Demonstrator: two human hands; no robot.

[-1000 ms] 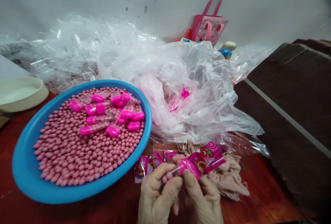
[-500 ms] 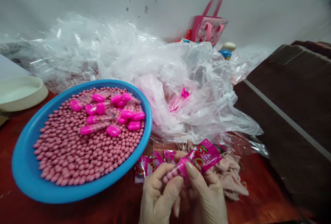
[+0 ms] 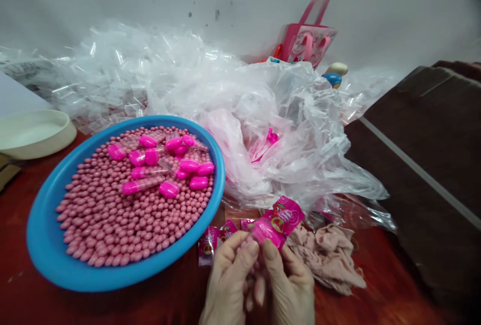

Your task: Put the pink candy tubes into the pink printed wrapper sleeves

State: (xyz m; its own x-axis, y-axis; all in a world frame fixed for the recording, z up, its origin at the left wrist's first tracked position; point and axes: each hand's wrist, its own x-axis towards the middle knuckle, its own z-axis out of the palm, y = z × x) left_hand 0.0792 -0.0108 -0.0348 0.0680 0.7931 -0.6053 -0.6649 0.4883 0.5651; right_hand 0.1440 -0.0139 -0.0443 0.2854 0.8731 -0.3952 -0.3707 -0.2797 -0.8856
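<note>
Hands (image 3: 257, 275) — both pinched shut on a pink sachet (image 3: 276, 222) — held at their fingertips.

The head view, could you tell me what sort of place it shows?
Probably a small home workshop for packing sweets by hand: a blue basin of pink candy beads, a heap of clear plastic bags, and both hands holding a pink wrapper.

A small bright pink capsule (image 3: 265, 232) sits at the lower centre of the frame, pinched between fingers (image 3: 248, 254), tilted up to the right. Its upper end is tucked into a glossy pink printed sachet (image 3: 284, 213) that slants toward the upper right.
</note>
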